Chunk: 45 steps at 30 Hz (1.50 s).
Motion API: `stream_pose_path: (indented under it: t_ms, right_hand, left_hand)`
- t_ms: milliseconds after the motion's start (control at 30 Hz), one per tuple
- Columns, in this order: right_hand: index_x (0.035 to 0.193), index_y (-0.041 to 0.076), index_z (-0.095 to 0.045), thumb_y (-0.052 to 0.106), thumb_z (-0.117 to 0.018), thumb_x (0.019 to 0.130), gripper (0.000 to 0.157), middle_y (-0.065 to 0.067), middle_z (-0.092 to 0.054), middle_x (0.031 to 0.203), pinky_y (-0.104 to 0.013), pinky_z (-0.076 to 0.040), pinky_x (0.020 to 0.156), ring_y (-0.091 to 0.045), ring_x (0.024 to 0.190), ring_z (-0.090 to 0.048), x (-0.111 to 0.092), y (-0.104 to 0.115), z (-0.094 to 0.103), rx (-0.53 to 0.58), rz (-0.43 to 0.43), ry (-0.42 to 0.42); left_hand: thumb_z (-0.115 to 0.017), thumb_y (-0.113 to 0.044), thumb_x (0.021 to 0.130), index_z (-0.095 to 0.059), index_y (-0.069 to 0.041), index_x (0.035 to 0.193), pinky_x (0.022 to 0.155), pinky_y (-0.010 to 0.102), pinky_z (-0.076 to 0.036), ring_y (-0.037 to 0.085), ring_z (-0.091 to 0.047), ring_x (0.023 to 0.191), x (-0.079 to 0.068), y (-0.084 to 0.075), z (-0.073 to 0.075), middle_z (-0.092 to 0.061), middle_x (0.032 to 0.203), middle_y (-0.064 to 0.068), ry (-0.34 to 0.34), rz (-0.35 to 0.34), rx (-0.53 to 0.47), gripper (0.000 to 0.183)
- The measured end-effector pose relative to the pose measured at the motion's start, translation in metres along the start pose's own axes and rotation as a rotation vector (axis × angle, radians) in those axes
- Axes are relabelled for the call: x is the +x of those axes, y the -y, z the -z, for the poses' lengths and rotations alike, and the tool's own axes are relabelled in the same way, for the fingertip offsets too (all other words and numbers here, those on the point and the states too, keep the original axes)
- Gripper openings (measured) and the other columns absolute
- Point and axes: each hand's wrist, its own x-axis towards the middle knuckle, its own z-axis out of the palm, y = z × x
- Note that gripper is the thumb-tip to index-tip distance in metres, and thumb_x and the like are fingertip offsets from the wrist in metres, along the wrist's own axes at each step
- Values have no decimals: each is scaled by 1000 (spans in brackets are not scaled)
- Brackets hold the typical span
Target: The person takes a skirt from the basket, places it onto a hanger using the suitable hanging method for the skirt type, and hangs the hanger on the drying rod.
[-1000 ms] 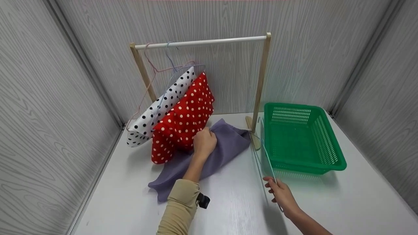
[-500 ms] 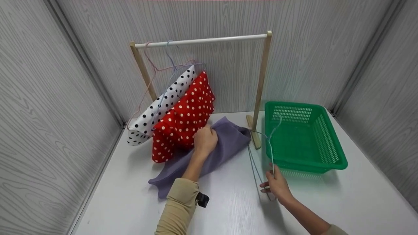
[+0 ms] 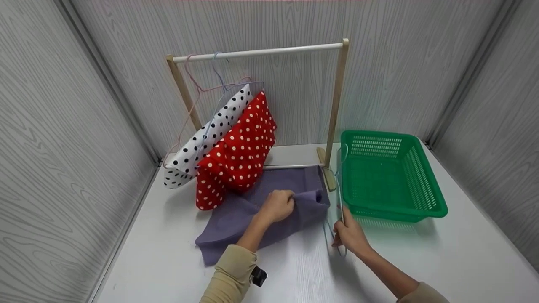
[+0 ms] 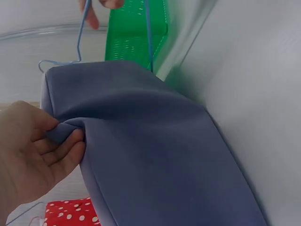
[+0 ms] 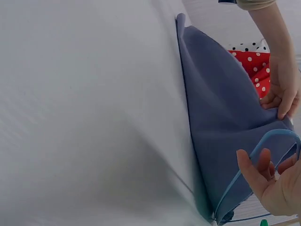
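Observation:
A purple-grey cloth [image 3: 236, 229] lies partly on the table, its right part raised in a fold. My left hand [image 3: 278, 206] pinches the fold's edge between thumb and fingers, plain in the left wrist view, where the cloth [image 4: 155, 136] spreads below the hand [image 4: 35, 146]. To the right, my right hand [image 3: 353, 233] holds a light blue wire clothes hanger [image 3: 340, 189] by its near end, hook pointing away. In the right wrist view the hanger [image 5: 230, 186] passes between thumb and fingers of this hand [image 5: 275, 188]. Its far side runs behind the cloth's end, partly hidden.
A wooden rack with a white rail [image 3: 278, 51] stands at the back. From it hang a white cloth with black dots [image 3: 225, 120] and a red dotted cloth [image 3: 242, 147] on hangers. A green basket [image 3: 433, 185] stands right of the rack's foot [image 3: 330, 181].
My left hand has drawn the cloth's edge nearer and rightward, uncovering the rack's lower bar. My right hand, with the hanger, first went away from me, then shifted left to the cloth's end.

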Motion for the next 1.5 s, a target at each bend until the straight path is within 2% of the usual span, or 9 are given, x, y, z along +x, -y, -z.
stream_pose_path:
  t_ms: [133,333,633,733,867,1067,1267,1367,1500]
  right_hand:
    - [139,3,-31,0,-34,90,49,-7,-45,67,-35,-51,46,-14,46,-45,0,-2,-1,-11,5,2]
    - [142,5,-29,1,-35,93,50,-3,-43,59,-37,-47,44,-14,41,-43,-6,-12,-4,-38,27,46]
    - [140,0,-30,4,-50,91,53,-10,-56,70,-39,-48,51,-23,54,-56,-12,-15,-10,-145,105,163]
    - [137,-4,-32,1,-58,86,58,-10,-58,81,-33,-49,54,-20,65,-57,-15,-16,-12,-184,201,217]
    - [135,-7,-34,-2,-56,85,55,-8,-58,85,-26,-43,55,-12,68,-51,-18,-23,-15,-258,299,259]
    - [133,-13,-32,-1,-53,86,53,-17,-61,98,-29,-43,63,-14,78,-52,-18,-34,-20,-329,364,333]
    - [138,-12,-27,5,-55,87,60,-10,-61,90,-28,-44,61,-13,75,-54,-16,-37,-14,-316,353,414]
    - [130,-11,-42,4,-51,85,49,-8,-63,86,-26,-45,60,-12,71,-56,-16,-36,-6,-295,323,341]
    - [106,-4,-63,4,-49,85,26,-6,-63,79,-28,-44,59,-13,67,-54,-8,-33,2,-295,230,54]
  left_hand:
    - [-51,-5,88,-68,-1,89,70,33,-48,18,-61,77,-5,-4,-22,-67,83,8,104,-55,45,18]
    - [-56,-7,89,-70,-4,97,76,29,-49,18,-64,86,-14,-8,-58,-69,91,6,138,-123,117,17]
    - [-59,-12,87,-67,-10,77,60,29,-47,17,-62,68,-16,-13,-86,-65,74,3,95,-126,228,14]
    - [-58,-10,85,-67,-8,78,56,24,-41,12,-55,62,-15,-11,-82,-64,72,4,179,-97,97,11]
    - [-54,-4,82,-69,0,100,58,20,-39,10,-50,63,-12,-9,-73,-66,84,8,245,25,-233,23]
    - [-49,-7,94,-62,11,96,48,21,-38,10,-49,51,-8,-21,-75,-61,69,8,201,245,-751,23]
    - [-52,-5,92,-61,15,87,44,19,-37,6,-47,45,-7,-30,-82,-65,68,14,121,375,-919,22]
    - [-53,-5,91,-61,14,84,43,18,-39,6,-49,44,-8,-31,-84,-62,63,10,83,447,-965,22]
    - [-54,-1,88,-60,13,78,41,17,-41,6,-51,42,-8,-29,-84,-58,58,6,41,504,-1008,19]
